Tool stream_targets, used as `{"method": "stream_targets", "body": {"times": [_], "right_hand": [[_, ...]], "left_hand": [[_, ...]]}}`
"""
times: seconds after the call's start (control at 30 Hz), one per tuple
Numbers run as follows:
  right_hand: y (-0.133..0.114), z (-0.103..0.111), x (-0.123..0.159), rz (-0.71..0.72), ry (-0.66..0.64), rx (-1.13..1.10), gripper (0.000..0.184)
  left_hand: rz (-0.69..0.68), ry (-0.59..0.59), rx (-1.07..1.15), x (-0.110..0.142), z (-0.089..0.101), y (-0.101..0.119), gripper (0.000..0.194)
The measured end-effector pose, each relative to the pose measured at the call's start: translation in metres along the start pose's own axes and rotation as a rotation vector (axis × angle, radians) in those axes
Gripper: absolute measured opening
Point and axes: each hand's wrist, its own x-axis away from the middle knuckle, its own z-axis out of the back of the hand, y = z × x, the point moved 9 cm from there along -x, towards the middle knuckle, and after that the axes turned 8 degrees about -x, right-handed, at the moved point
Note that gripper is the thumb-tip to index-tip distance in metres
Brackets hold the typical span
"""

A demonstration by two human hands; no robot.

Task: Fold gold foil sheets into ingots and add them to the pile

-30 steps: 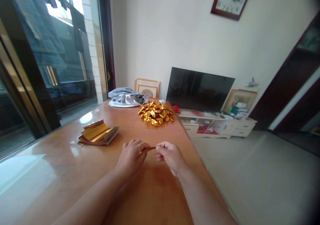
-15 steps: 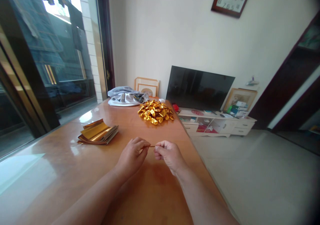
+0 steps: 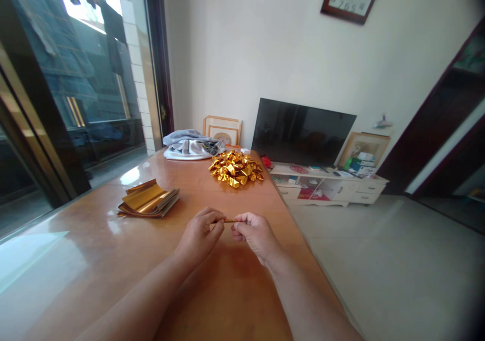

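Observation:
Between my two hands, a thin strip of folded gold foil paper point(image 3: 229, 221) shows edge-on, just above the wooden table point(image 3: 212, 300). My left hand point(image 3: 202, 232) pinches its left end between thumb and fingers. The right end is pinched by my right hand point(image 3: 253, 232). Most of the paper is hidden behind the fingers. A stack of gold foil paper sheets point(image 3: 147, 199) lies to the left of my left hand, its top sheets curling up. Beyond my hands sits a heap of folded gold foil pieces point(image 3: 237, 169).
Folded grey and white clothing point(image 3: 189, 146) lies at the table's far end, with picture frames point(image 3: 222, 129) behind it. The table's right edge runs close to my right forearm. Past it stand a low white cabinet point(image 3: 343, 192) and a black television point(image 3: 303, 131).
A little more of the gold strip's face shows between my fingers, as if slightly tilted. Both hands stay in nearly the same place, still pinching it.

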Motion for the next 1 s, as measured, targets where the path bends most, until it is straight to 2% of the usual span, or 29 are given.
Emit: {"method": "stream_targets", "body": {"times": [0.17, 0.3, 0.5, 0.73, 0.87, 1.0], "right_hand": [[0.0, -0.007, 0.002, 0.005, -0.024, 0.002, 0.015], [0.003, -0.008, 0.001, 0.029, -0.02, 0.056, 0.016], [0.007, 0.0, -0.004, 0.126, 0.056, 0.238, 0.015], [0.002, 0.013, -0.008, 0.172, 0.186, 0.162, 0.018], [-0.005, 0.019, -0.008, 0.225, 0.233, 0.154, 0.019], [-0.007, 0.023, -0.008, 0.237, 0.265, 0.173, 0.023]], "left_hand": [[0.029, 0.042, -0.055, 0.001, 0.003, -0.002, 0.019], [-0.013, 0.053, -0.136, 0.0, 0.007, 0.007, 0.02], [-0.124, 0.054, -0.226, 0.001, 0.005, 0.021, 0.022], [-0.177, 0.118, -0.179, 0.002, 0.003, 0.021, 0.026], [-0.094, 0.195, -0.147, 0.002, 0.01, 0.013, 0.039], [0.105, 0.205, -0.024, 0.002, 0.011, -0.009, 0.044]]}}
